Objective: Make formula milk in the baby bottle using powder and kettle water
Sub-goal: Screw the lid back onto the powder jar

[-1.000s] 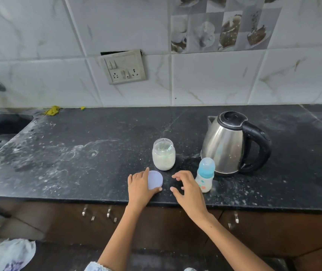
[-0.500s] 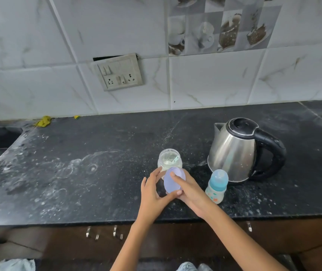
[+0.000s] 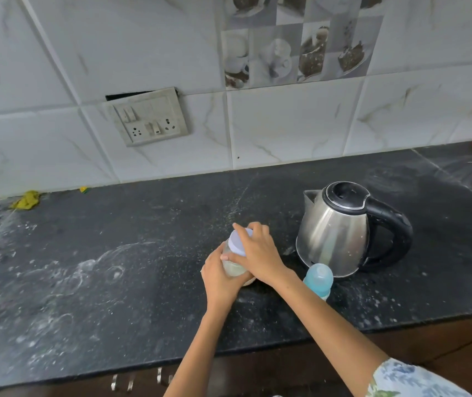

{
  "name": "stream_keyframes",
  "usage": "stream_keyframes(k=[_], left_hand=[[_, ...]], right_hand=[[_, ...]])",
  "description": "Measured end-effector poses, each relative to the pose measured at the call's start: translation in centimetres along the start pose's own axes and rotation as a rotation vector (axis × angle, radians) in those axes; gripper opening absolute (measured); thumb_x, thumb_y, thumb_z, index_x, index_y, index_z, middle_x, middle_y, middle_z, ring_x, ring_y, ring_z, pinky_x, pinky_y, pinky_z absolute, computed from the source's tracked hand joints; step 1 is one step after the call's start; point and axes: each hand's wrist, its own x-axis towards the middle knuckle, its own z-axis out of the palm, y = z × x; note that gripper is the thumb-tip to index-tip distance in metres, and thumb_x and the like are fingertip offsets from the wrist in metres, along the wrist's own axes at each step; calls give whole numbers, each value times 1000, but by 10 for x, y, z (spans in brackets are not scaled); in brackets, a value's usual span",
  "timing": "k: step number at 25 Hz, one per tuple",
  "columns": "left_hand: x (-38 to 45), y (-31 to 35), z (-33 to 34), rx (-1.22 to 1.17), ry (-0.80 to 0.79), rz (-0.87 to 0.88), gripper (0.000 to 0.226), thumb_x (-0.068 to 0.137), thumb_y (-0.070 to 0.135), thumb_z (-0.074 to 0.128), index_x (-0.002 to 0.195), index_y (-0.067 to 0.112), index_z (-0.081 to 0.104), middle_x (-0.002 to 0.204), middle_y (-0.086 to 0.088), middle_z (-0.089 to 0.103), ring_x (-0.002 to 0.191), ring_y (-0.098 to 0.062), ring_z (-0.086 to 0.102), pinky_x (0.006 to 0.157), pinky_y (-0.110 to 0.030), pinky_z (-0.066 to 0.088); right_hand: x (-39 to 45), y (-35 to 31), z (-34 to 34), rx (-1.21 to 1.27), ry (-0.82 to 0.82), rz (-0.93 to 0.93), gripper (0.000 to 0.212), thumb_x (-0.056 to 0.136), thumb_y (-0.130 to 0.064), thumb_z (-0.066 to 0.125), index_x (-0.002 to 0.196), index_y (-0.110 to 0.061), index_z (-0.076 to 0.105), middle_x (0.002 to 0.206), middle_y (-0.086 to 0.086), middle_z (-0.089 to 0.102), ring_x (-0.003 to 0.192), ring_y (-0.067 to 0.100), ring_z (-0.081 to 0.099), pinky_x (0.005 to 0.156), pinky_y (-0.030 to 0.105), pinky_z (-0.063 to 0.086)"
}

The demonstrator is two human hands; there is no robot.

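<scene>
Pale powder in lidded jar (image 3: pixel 233 267)

Countertop (image 3: pixel 114 282) black, speckled, white powder swirls at 9 o'clock. Kettle (image 3: pixel 335 239) brushed steel, black lid and handle. Baby bottle (image 3: pixel 318 277) cap translucent light blue. Jar (image 3: pixel 233 267) clear, pale cream contents; lid (image 3: pixel 236 243) lavender. Wall tiles (image 3: pixel 286 124) white with grey-brown marble veining, photo-print cup tiles at 12 o'clock. Sleeve (image 3: pixel 409 379) white, blue-green floral. Yellow rag (image 3: pixel 27 199) at 10 o'clock

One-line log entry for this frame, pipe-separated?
step: lid on powder jar | left hand: holds powder jar | right hand: grips lid | baby bottle: capped | kettle: shut
</scene>
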Motion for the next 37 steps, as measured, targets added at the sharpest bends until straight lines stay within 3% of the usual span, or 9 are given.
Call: stream_keyframes(k=[3,6,13,18,23,26,30,34,37], left_hand=[[7,-3,6,-91,57,-20,51,60,29,72,85,67,50,83,21,67,82,1,62,75,-43,55],[9,-12,9,-164,73,-39,47,59,27,72,91,57,55,88,15,70,84,-3,64,78,-42,55],[16,-21,10,-99,47,-35,42,50,32,82,87,37,62,80,9,68,82,-17,63,75,-45,53],[12,-25,8,-12,83,-1,44,45,43,83,79,30,59,73,11,63,76,-10,58,72,-36,50],[8,-22,11,-47,104,-15,38,52,41,79,84,31,62,77,11,65,79,-8,56,82,-39,49],[10,-29,12,-27,70,-35,64,45,60,84,102,38,62,96,17,67,97,-5,60,88,-41,50],[12,-32,13,-5,65,-35,58,50,51,82,103,39,62,98,16,68,99,-9,60,88,-41,50],[13,-33,11,-6,79,-4,65,46,60,84,103,39,62,99,18,67,100,-5,58,90,-39,48],[12,-34,12,-29,86,-4,59,48,51,82,103,41,61,100,21,64,103,-1,53,94,-37,45]], right_hand=[[-2,0,4,-94,-53,-105,76,92,-57,46,152,-17,21,147,14,29,130,31,28,106,41,34],[-7,5,0,-99,-134,-190,66,98,-37,46,153,-15,17,154,12,21,137,31,20,110,45,33],[5,-4,-19,13,-193,-58,69,76,-31,77,138,-39,48,140,-4,41,128,21,35,96,38,46],[5,1,-25,76,-271,-127,67,71,-17,79,131,-40,57,139,-7,42,126,17,38,89,25,40],[-8,-24,-21,-278,-86,150,83,68,-74,63,126,-16,50,120,10,53,109,27,54,81,35,46],[-11,-15,-35,-86,-14,291,79,74,-80,49,102,-7,61,103,9,65,96,27,64,72,33,44],[-20,-4,-28,148,-228,50,65,89,-48,59,141,-12,43,148,4,39,131,23,43,103,35,38],[-19,0,-28,73,42,170,48,91,-55,52,110,-13,64,116,7,55,106,25,59,85,35,48],[-19,5,-26,151,-132,9,54,84,-38,68,132,-18,55,147,1,38,131,20,41,102,35,42]])
